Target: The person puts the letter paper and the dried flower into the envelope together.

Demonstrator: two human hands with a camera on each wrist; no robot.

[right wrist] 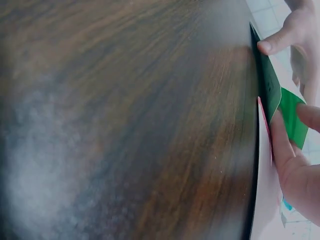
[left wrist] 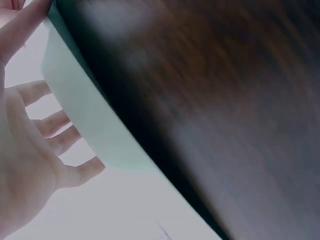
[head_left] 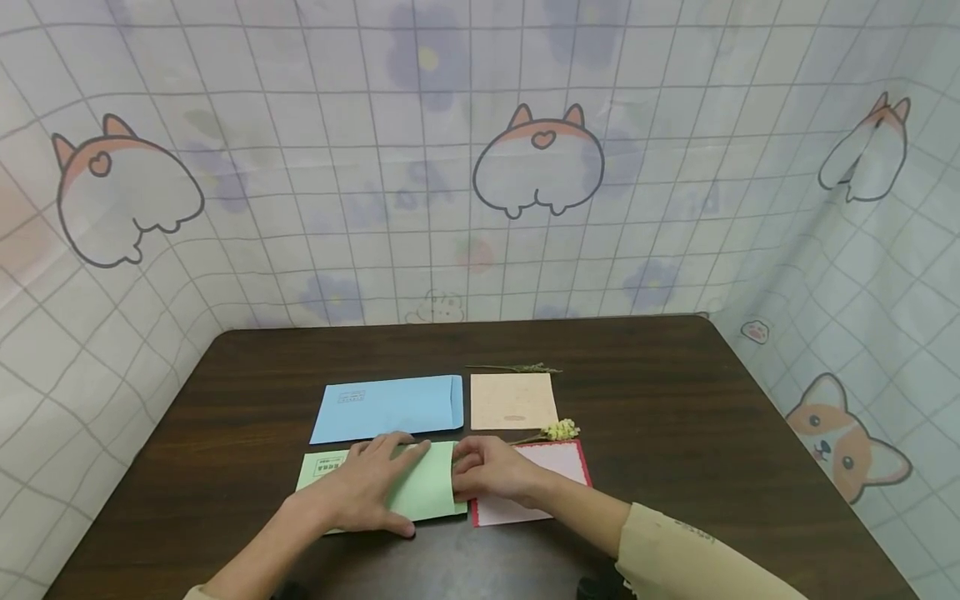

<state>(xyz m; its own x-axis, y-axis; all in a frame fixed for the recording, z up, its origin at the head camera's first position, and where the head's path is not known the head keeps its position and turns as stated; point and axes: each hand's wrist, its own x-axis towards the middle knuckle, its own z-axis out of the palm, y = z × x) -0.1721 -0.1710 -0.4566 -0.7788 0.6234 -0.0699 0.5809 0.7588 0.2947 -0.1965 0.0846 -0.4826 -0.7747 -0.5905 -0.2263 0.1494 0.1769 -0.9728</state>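
A pale green envelope (head_left: 422, 492) lies in front of me, its mouth toward the right. My left hand (head_left: 367, 487) spreads across it, fingertips along the far edge and thumb at the near edge; the left wrist view shows these fingers (left wrist: 62, 131) fairly straight against the paper. At the mouth is my right hand (head_left: 495, 473), fingers bent inward. In the right wrist view the mouth gapes, with the darker green inside (right wrist: 291, 117) showing between separated fingers of the right hand (right wrist: 300, 160). A pink card with a red scalloped border (head_left: 536, 508) lies partly under that hand.
Behind the green envelope lies a blue envelope (head_left: 393, 408). A beige card (head_left: 512, 402) sits to its right, with a thin green sprig (head_left: 525, 367) beyond it. A yellow flower sprig (head_left: 561, 430) lies between the beige and pink cards on the dark wooden table (head_left: 675, 433).
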